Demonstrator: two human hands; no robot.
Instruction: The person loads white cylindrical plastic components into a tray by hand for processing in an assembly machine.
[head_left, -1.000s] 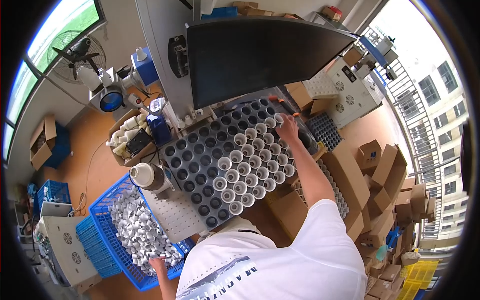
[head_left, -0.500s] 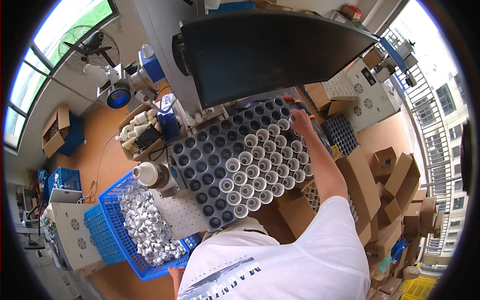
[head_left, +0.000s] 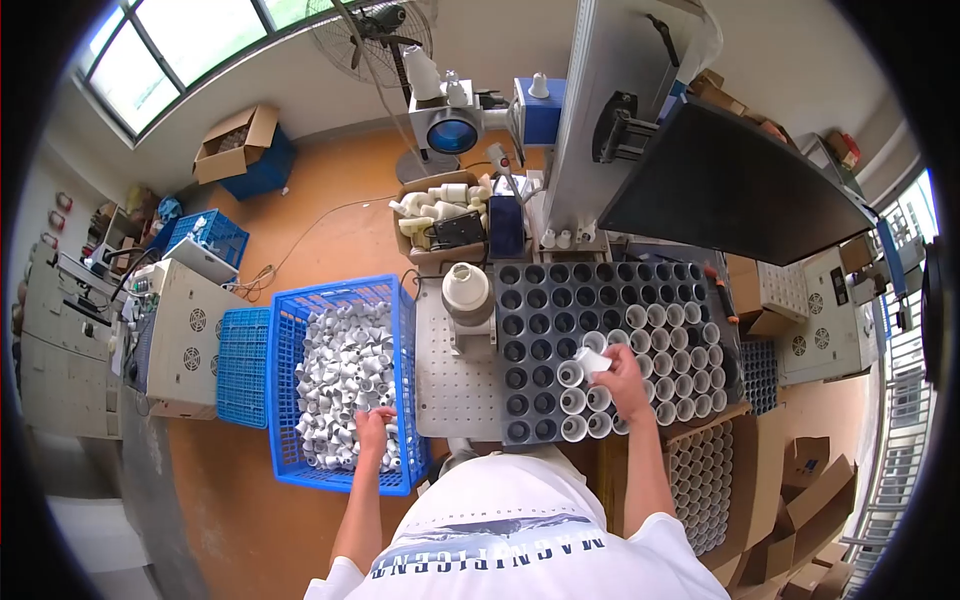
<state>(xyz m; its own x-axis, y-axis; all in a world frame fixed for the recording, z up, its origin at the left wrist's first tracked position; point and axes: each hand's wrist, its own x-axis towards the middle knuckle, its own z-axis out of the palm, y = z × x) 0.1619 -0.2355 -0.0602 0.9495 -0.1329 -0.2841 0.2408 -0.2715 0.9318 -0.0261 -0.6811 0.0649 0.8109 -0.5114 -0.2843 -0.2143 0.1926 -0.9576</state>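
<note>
My right hand (head_left: 625, 385) is closed on a white plastic pipe fitting (head_left: 594, 361), held tilted just above the dark tray (head_left: 516, 428). The tray has rows of round holes. White fittings (head_left: 663, 363) stand upright, open ends up, in the holes on its right and near side; the holes at the left and back show dark. My left hand (head_left: 372, 432) reaches into the blue plastic basket (head_left: 283, 395), its fingers curled at the heap of loose white fittings (head_left: 340, 360). What those fingers hold, if anything, blends into the heap.
Between basket and tray is a perforated metal plate (head_left: 448, 378) bearing a cylindrical fixture (head_left: 467, 295). A monitor (head_left: 735, 190) overhangs the tray's back right. Behind the plate stands a box of cream-coloured parts (head_left: 440, 205). Cardboard boxes (head_left: 815, 510) lie at right.
The view has swung left. My right hand has come from the tray's far right corner to its middle, now with a fitting. My left hand has moved from the basket's near edge into the heap.
</note>
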